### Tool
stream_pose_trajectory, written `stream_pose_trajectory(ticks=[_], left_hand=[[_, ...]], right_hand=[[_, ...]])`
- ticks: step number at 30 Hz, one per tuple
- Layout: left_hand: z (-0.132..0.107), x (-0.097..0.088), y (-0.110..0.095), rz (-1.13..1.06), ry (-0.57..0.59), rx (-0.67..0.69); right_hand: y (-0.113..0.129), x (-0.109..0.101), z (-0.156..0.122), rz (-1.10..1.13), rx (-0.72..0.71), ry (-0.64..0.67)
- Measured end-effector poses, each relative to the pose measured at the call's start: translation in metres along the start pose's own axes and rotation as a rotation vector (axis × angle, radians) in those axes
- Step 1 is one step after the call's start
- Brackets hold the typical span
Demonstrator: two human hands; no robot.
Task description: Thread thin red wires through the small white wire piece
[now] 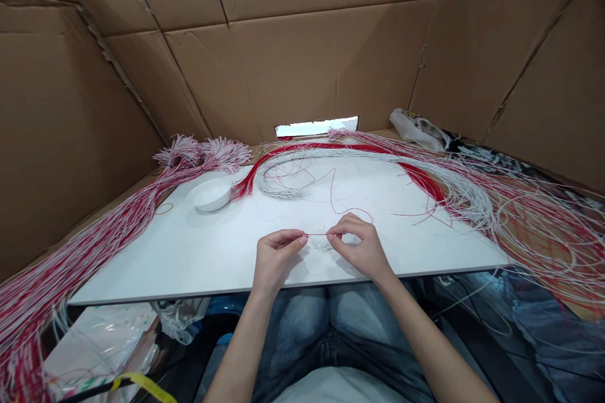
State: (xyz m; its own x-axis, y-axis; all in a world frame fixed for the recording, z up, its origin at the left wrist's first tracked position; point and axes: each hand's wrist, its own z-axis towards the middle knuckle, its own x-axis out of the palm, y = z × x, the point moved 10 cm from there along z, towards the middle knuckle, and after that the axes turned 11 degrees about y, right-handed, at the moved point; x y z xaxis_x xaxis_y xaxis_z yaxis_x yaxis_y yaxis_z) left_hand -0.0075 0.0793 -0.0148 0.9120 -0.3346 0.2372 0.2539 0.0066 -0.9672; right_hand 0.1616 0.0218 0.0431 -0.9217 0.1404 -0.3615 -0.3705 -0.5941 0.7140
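A thin red wire (pixel 317 235) is stretched level between my two hands, just above the white board. My left hand (pixel 280 255) pinches its left end between thumb and fingertips. On the other side my right hand (pixel 360 244) pinches it too, and a loose length curls up from there over the board. Beneath the taut stretch lies a small heap of tiny white pieces (pixel 321 243), too small to name. A shallow white dish (pixel 211 195) stands farther off to the left.
A bundle of red and white wires (pixel 127 217) runs down the left side. Loose red wires (pixel 425 182) and white wires (pixel 477 198) arc across the back to the right. Cardboard walls (pixel 293 69) enclose the white board (pixel 198 258). A plastic bag (pixel 416 131) lies back right.
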Motion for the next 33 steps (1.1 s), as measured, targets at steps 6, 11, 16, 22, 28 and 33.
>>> stream_pose_trajectory(ticks=[6, 11, 16, 22, 28, 33], left_hand=[[0.0001, -0.0002, -0.0013, 0.024, 0.001, 0.012], [-0.0005, -0.0013, -0.0021, 0.035, -0.015, 0.011], [-0.0016, -0.0017, -0.0052, 0.051, -0.038, 0.013], [-0.0029, -0.0035, -0.0061, 0.043, -0.065, 0.020], [-0.0030, -0.0043, -0.0044, 0.027, -0.068, 0.020], [-0.0029, -0.0061, -0.0034, 0.033, -0.074, 0.023]], right_hand=[[-0.0018, 0.0004, 0.0000, 0.006, 0.012, -0.001], [-0.0027, 0.0007, 0.0000, 0.011, 0.021, 0.002], [-0.0026, 0.0007, 0.0002, 0.004, 0.018, 0.002], [-0.0029, 0.0014, 0.0001, 0.003, 0.010, 0.007], [0.0001, 0.0016, 0.0001, -0.015, -0.009, 0.012], [0.0016, 0.0018, 0.0002, -0.034, -0.021, 0.015]])
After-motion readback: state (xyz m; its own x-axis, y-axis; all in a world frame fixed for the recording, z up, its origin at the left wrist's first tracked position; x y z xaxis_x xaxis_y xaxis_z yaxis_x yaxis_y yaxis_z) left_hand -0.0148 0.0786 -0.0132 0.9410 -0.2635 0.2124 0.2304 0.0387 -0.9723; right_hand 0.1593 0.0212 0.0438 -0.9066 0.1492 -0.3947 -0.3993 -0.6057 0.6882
